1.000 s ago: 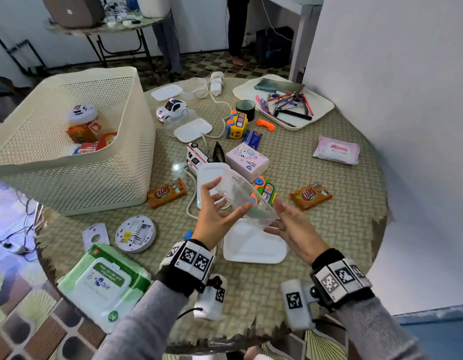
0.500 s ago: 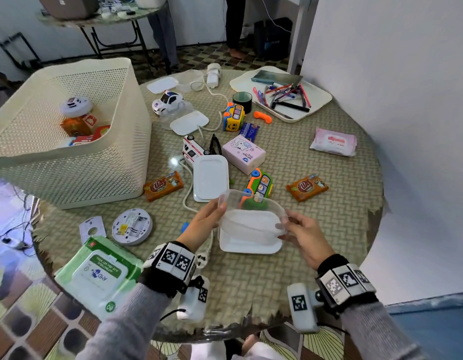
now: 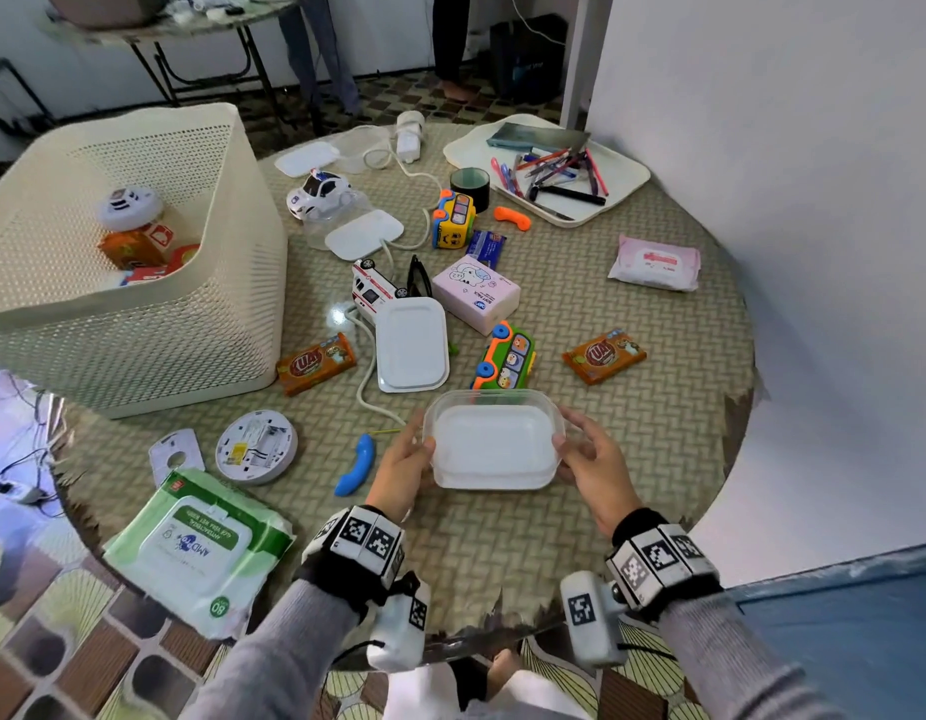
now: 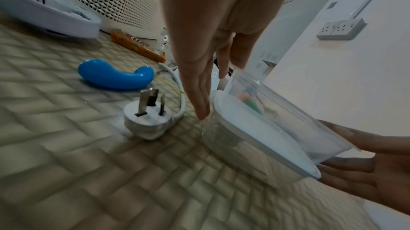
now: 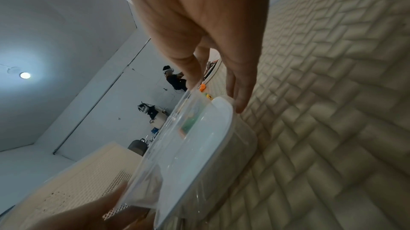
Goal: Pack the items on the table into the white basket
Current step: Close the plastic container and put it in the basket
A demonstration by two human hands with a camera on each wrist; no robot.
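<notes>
A clear plastic container (image 3: 494, 444) stands on a white lid (image 3: 492, 483) near the table's front edge. My left hand (image 3: 417, 449) holds its left end and my right hand (image 3: 570, 444) holds its right end. In the left wrist view my left hand (image 4: 213, 93) points down beside the container (image 4: 277, 111), with the right hand's fingers (image 4: 366, 163) spread along the far side. The right wrist view has my right hand (image 5: 217, 97) straddling the container's (image 5: 188, 128) end. The white basket (image 3: 232, 304) stands at the left and holds a few items.
Beyond the container lie a second white lid (image 3: 411, 343), a green toy bus (image 3: 505, 356) and a pink box (image 3: 476, 293). To its left are a blue toy handset (image 3: 354, 465), a white plug (image 4: 146, 120), a smoke detector (image 3: 255, 446) and wipes (image 3: 201, 537). A pen tray (image 3: 627, 184) sits far right.
Both hands have brought the clear container down from the air and towards me, onto the white lid. The second lid, hidden behind it before, now shows.
</notes>
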